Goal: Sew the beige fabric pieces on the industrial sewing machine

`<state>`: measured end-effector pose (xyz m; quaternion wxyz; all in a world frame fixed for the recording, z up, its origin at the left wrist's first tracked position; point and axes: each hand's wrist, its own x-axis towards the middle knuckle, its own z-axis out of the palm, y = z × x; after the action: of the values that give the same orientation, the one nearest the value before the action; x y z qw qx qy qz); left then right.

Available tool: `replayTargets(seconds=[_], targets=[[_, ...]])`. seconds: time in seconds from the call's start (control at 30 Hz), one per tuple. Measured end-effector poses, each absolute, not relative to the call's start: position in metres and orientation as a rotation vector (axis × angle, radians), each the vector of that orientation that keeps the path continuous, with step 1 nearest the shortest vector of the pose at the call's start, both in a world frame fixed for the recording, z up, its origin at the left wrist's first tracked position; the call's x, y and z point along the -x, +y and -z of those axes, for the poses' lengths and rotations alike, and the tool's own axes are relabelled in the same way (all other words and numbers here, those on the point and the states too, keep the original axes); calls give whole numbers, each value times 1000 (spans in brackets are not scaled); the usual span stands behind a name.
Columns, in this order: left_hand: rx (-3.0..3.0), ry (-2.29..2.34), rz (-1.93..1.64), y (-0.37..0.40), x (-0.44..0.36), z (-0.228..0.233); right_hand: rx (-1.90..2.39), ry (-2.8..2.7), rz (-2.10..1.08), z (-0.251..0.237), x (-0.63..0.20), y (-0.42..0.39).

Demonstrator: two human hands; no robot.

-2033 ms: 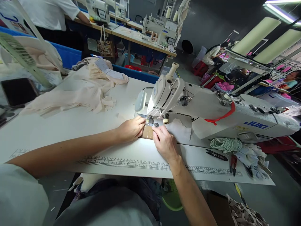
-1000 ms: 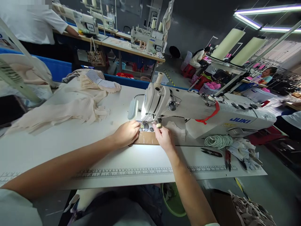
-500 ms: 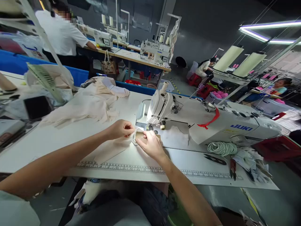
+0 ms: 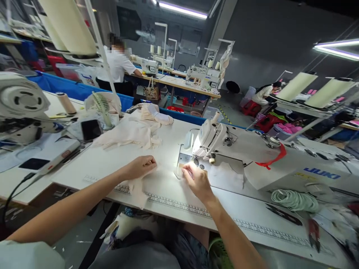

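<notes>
My left hand [image 4: 140,167] is closed on a cream fabric piece [image 4: 137,191], which hangs from it over the ruler marks at the table's front edge. My right hand [image 4: 198,180] is pinched shut beside the needle plate [image 4: 184,158] of a white JUKI sewing machine [image 4: 224,140]. A small tan edge [image 4: 181,165] shows by its fingertips; what they grip is mostly hidden. The machine's lamp lights this spot. Another pale fabric piece [image 4: 227,173] lies under the machine arm.
A cream fabric pile [image 4: 129,130] lies back left, near a small green fan [image 4: 101,106] and a phone [image 4: 91,129]. At right are coiled pale green cord [image 4: 294,200], black thread snips [image 4: 283,215] and red-handled cutters [image 4: 313,233]. A co-worker [image 4: 116,65] sits beyond the blue divider.
My left hand has drawn the cream fabric leftward, away from the needle area. My right hand has gone from lying spread over a tan piece to a pinch. The view has swung left.
</notes>
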<state>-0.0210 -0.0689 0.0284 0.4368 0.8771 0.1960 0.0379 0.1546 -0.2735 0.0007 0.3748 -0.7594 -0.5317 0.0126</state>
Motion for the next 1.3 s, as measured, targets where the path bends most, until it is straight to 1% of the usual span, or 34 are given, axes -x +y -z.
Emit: replayTargets(seconds=[0.17, 0.27, 0.37, 0.47, 0.53, 0.63, 0.73, 0.8, 0.87, 0.9, 0.97, 1.0, 1.07, 1.13, 1.17, 1.23, 1.3], targets=[[-2708, 651, -23, -57, 20, -30, 2258, -1545, 496, 16, -166, -281], [-2815, 842, -178, -44, 8, -35, 2314, -1489, 615, 24, -169, -284], [-2798, 1056, -363, -30, -7, -36, 2317, -1410, 524, 25, -172, -288], [-2718, 1065, -323, -20, -15, -33, 2236, -1327, 373, 22, -177, -292], [-2687, 1067, -399, -15, -12, -35, 2177, -1292, 298, 19, -181, -296], [-2697, 1190, -791, -3, 8, -52, 2140, -1297, 199, 12, -185, -303], [-2606, 1233, -1242, 8, 33, -82, 2102, -1337, 151, 4, -182, -309], [-2453, 1142, -1431, 8, 46, -100, 2048, -1369, 157, 1, -175, -313], [-2247, 986, -1516, -2, 55, -111, 1996, -1401, 178, -2, -166, -316], [-2141, 912, -1510, -11, 58, -112, 1974, -1426, 193, -2, -162, -317], [-2005, 803, -1378, -35, 60, -106, 1940, -1522, 226, -3, -153, -318], [-2010, 758, -1230, -48, 60, -99, 1932, -1592, 237, -3, -150, -318], [-2130, 638, -801, -71, 57, -80, 1948, -1733, 259, -3, -146, -318], [-2268, 502, -386, -84, 47, -58, 2014, -1820, 283, -3, -145, -317], [-2322, 454, -250, -84, 40, -47, 2053, -1837, 304, -3, -145, -316], [-2401, 413, -111, -76, 23, -33, 2127, -1837, 357, -3, -146, -314], [-2463, 398, -86, -59, 3, -27, 2187, -1815, 398, -3, -147, -311]])
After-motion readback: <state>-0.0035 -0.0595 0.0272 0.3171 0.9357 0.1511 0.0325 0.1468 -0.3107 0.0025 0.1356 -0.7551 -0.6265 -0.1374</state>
